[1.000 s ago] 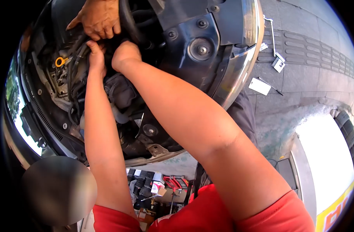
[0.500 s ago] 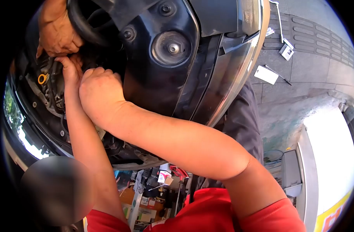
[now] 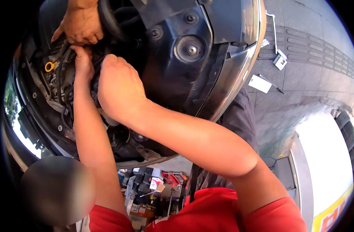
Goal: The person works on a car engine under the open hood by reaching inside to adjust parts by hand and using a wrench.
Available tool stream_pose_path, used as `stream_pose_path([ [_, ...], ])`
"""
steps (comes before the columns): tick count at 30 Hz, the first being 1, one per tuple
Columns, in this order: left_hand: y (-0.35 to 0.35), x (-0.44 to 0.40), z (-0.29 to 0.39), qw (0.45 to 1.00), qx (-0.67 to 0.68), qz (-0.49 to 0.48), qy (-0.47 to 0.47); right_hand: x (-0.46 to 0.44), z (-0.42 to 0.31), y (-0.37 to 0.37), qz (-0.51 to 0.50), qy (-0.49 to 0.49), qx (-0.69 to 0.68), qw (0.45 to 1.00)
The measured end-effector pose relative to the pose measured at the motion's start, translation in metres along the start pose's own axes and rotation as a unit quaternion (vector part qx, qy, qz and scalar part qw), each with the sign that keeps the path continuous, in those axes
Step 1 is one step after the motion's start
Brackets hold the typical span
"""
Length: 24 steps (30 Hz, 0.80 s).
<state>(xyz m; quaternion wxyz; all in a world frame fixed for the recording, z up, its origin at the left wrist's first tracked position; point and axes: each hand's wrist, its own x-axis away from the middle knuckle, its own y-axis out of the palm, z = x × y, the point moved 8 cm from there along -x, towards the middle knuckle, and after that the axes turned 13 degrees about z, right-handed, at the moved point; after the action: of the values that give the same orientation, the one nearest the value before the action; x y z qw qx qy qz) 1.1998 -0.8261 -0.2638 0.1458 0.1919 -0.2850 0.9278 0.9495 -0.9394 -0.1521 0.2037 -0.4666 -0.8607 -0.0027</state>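
Observation:
My left hand (image 3: 84,65) reaches down into the engine bay (image 3: 55,85) of a car, thumb raised beside dark hoses. Its other fingers are mostly hidden among the parts. Close to its right, my right hand (image 3: 120,87) shows its back, with the fingers curled inward. Whatever lies in that grip is out of sight. Just above my left hand is a co-worker's hand (image 3: 82,25), one finger stretched out to the left, near a thick black hose (image 3: 110,21). A yellow dipstick ring (image 3: 50,67) stands out left of my left hand.
A black panel with a round bolted mount (image 3: 191,49) lies right of my hands, bordered by the car's front edge (image 3: 239,73). On the pavement are a white card (image 3: 260,84) and a small box (image 3: 280,61). Tools and boxes (image 3: 157,181) crowd the area below the car.
The view has shifted, so the car sits further right and higher. My right hand has drawn slightly apart from my left. The co-worker's finger now extends further outward.

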Motion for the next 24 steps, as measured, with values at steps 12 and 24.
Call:
stream_pose_path([
  [12, -0.003, 0.013, 0.002, 0.983, -0.154, 0.029, 0.091, 0.069, 0.043, -0.178, -0.163, 0.319, -0.484, 0.799],
  [24, -0.083, 0.328, 0.116, 0.923, -0.046, 0.262, 0.277, 0.08, -0.01, -0.213, -0.304, 0.3, -0.391, 0.815],
])
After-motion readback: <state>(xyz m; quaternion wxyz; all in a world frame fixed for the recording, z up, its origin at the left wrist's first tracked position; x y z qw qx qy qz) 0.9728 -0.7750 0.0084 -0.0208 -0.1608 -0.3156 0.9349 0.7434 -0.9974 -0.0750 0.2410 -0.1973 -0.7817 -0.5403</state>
